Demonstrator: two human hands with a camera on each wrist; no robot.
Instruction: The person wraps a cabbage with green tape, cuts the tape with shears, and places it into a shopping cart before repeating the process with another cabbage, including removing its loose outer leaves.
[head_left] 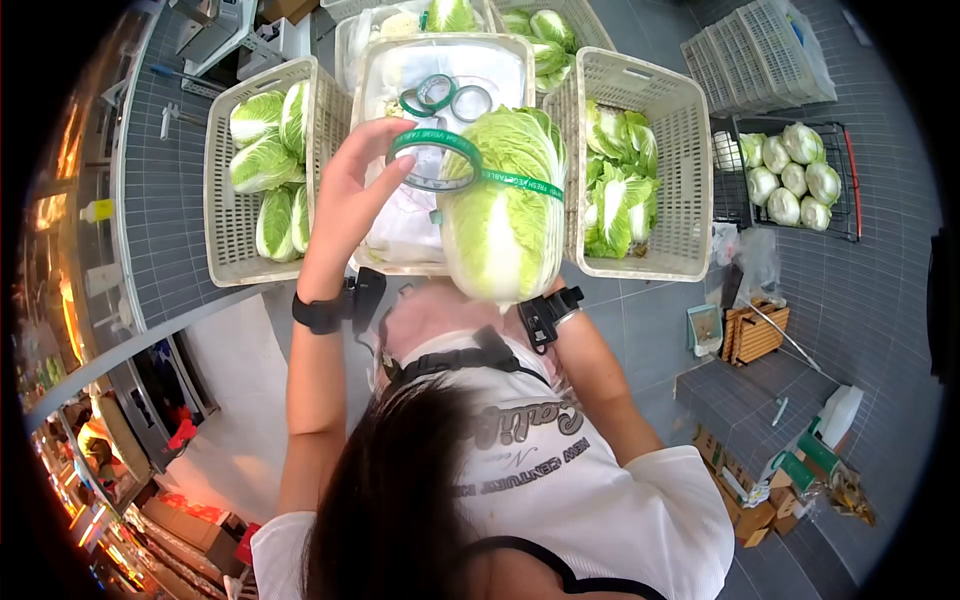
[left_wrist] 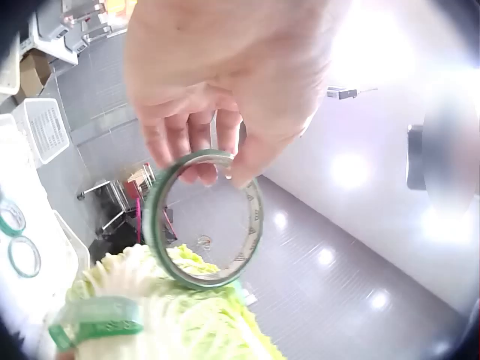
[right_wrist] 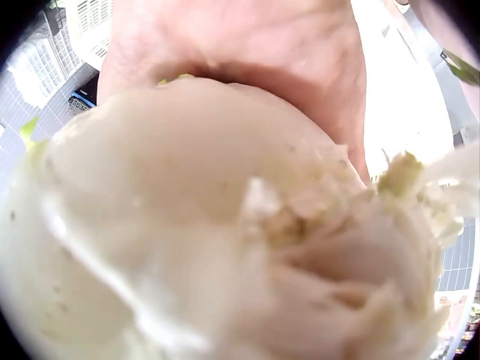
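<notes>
My left hand (head_left: 352,185) pinches a roll of green printed tape (head_left: 437,140) between thumb and fingers at its rim. The roll overlaps the left side of a large napa cabbage (head_left: 500,235) in the head view. A green tape band (head_left: 525,184) printed with white letters runs across the cabbage's leaves. Under the cabbage, my right hand (right_wrist: 232,37) grips it, its palm against the pale stem end; the fingers are hidden behind it. In the left wrist view the tape roll (left_wrist: 156,214) hangs from the fingertips just above the leafy cabbage top (left_wrist: 187,322).
Several more tape rolls (head_left: 437,92) lie in the white-lined crate (head_left: 380,75) ahead. Napa cabbages fill part of the left crate (head_left: 225,215), and loose leaves (head_left: 620,190) lie in the right crate (head_left: 640,265). A black basket (head_left: 850,185) of cabbages stands further right.
</notes>
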